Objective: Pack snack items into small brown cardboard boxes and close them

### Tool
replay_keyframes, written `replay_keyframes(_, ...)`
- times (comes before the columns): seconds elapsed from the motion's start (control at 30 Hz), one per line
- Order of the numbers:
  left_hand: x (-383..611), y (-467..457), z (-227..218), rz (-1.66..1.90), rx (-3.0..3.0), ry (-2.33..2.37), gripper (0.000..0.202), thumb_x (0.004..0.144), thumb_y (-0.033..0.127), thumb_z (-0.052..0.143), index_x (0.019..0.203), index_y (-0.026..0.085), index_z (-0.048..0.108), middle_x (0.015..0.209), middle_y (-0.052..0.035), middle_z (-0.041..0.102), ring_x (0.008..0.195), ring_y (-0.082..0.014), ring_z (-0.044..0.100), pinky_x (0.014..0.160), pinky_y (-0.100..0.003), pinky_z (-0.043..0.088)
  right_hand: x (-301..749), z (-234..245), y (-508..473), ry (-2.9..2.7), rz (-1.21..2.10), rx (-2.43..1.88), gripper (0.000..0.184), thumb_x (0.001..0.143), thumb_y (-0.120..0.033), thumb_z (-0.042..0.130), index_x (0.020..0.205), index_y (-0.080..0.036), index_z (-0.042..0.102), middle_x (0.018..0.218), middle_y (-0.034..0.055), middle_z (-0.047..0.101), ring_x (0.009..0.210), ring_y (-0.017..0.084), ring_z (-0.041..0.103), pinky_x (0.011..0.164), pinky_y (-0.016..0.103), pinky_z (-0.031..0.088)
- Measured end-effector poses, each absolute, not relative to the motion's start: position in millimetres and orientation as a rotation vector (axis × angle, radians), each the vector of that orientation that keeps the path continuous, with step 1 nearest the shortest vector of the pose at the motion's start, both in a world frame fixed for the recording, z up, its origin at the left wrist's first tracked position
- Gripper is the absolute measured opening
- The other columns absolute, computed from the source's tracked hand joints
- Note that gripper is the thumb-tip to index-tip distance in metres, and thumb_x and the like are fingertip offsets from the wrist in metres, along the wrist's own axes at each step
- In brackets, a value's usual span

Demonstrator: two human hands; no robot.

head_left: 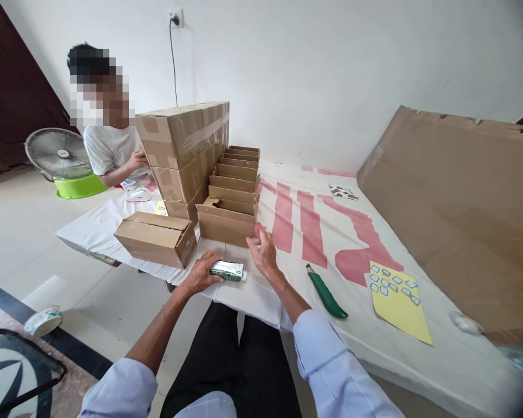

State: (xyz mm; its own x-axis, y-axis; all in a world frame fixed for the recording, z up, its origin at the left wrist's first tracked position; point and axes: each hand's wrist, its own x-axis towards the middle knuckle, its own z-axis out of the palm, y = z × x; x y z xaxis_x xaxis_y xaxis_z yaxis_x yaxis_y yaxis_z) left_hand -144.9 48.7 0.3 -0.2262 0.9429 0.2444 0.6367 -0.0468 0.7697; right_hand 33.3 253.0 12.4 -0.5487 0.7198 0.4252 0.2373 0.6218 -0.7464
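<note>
My left hand [204, 273] is wrapped round one end of a small green and white carton [228, 270], low over the near edge of the cloth-covered table. Across from it, my right hand [264, 251] has its fingers apart, with nothing seen in them. It is beside the right corner of the nearest open cardboard box [226, 224]; whether it touches the box I cannot tell. Behind that box runs a row of several more open boxes [239, 169]. To the left lies a closed cardboard box [154, 237].
Stacked taped cartons [185, 139] rise at the back left, a person [113, 148] behind them. On the right lie a green utility knife [326, 295] and a yellow sheet of stickers [398, 305]. A large cardboard panel [457, 215] leans at the right. A fan [61, 154] stands far left.
</note>
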Motion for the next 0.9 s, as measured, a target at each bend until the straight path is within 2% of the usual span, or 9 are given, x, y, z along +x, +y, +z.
replay_keyframes(0.07,-144,48,2,1.187,1.685,1.857,0.048,0.076,0.028,0.091,0.122,0.024,0.078,0.119,-0.0110,0.072,0.112,-0.0322,0.068,0.101,-0.044,0.055,50,9,233,-2.185,0.920,-0.682,0.054,0.101,-0.049,0.068,0.148,-0.022,0.064,0.139,0.0157,0.066,0.112,0.029,0.069,0.100,0.047,0.059)
replay_keyframes(0.13,-145,48,6,1.242,1.641,1.827,0.047,0.079,0.038,0.090,0.122,0.024,0.078,0.122,-0.0114,0.074,0.115,-0.0320,0.069,0.103,-0.043,0.055,60,5,212,-2.335,1.003,-0.526,0.059,0.090,-0.046,0.082,0.143,-0.024,0.069,0.138,0.0126,0.069,0.117,0.029,0.070,0.103,0.045,0.059)
replay_keyframes(0.2,-149,51,13,1.323,1.513,1.856,0.044,0.085,0.048,0.084,0.120,0.024,0.079,0.124,-0.0111,0.075,0.118,-0.0313,0.069,0.103,-0.042,0.055,63,2,194,-2.437,0.996,-0.442,0.064,0.081,-0.036,0.090,0.141,-0.026,0.071,0.135,0.0107,0.072,0.124,0.031,0.068,0.109,0.047,0.056)
replay_keyframes(0.27,-153,57,19,1.374,1.387,1.932,0.040,0.090,0.053,0.076,0.114,0.022,0.079,0.121,-0.0104,0.077,0.117,-0.0302,0.070,0.103,-0.041,0.055,62,1,181,-2.464,0.950,-0.471,0.062,0.079,-0.024,0.089,0.139,-0.026,0.072,0.131,0.0104,0.074,0.125,0.033,0.067,0.112,0.048,0.055)
replay_keyframes(0.4,-156,84,24,1.321,1.323,2.004,0.037,0.086,0.055,0.075,0.090,0.019,0.078,0.091,-0.0069,0.078,0.091,-0.0255,0.072,0.086,-0.036,0.057,76,-1,176,-2.395,0.926,-0.523,0.056,0.078,-0.014,0.082,0.133,-0.026,0.074,0.125,0.0088,0.075,0.120,0.032,0.067,0.109,0.047,0.055)
replay_keyframes(0.5,-154,112,23,1.284,1.259,2.047,0.041,0.083,0.058,0.075,0.075,0.019,0.075,0.073,-0.0039,0.072,0.073,-0.0216,0.066,0.069,-0.032,0.050,102,-5,186,-2.315,0.931,-0.574,0.058,0.076,-0.013,0.079,0.132,-0.027,0.074,0.123,0.0073,0.075,0.116,0.030,0.068,0.107,0.045,0.056)
replay_keyframes(0.63,-149,138,19,1.279,1.153,2.149,0.045,0.084,0.064,0.073,0.071,0.021,0.073,0.066,-0.0020,0.066,0.067,-0.0204,0.062,0.063,-0.031,0.044,129,-11,213,-2.173,0.943,-0.681,0.056,0.074,-0.017,0.077,0.129,-0.027,0.075,0.120,0.0067,0.075,0.114,0.030,0.068,0.105,0.045,0.056)
replay_keyframes(0.8,-150,143,17,1.260,1.083,2.252,0.050,0.084,0.067,0.075,0.065,0.022,0.068,0.062,-0.0018,0.062,0.066,-0.0212,0.062,0.064,-0.032,0.044,136,-13,253,-1.798,1.077,-0.856,0.054,0.078,-0.037,0.077,0.130,-0.023,0.072,0.120,0.0088,0.078,0.104,0.029,0.072,0.094,0.043,0.060)
replay_keyframes(0.9,-150,144,17,1.251,1.057,2.294,0.050,0.083,0.068,0.077,0.067,0.022,0.068,0.064,-0.0024,0.065,0.068,-0.0219,0.063,0.065,-0.032,0.044,128,-12,268,-1.719,1.093,-0.907,0.056,0.077,-0.044,0.077,0.128,-0.022,0.072,0.113,0.0079,0.079,0.096,0.027,0.072,0.088,0.041,0.060)
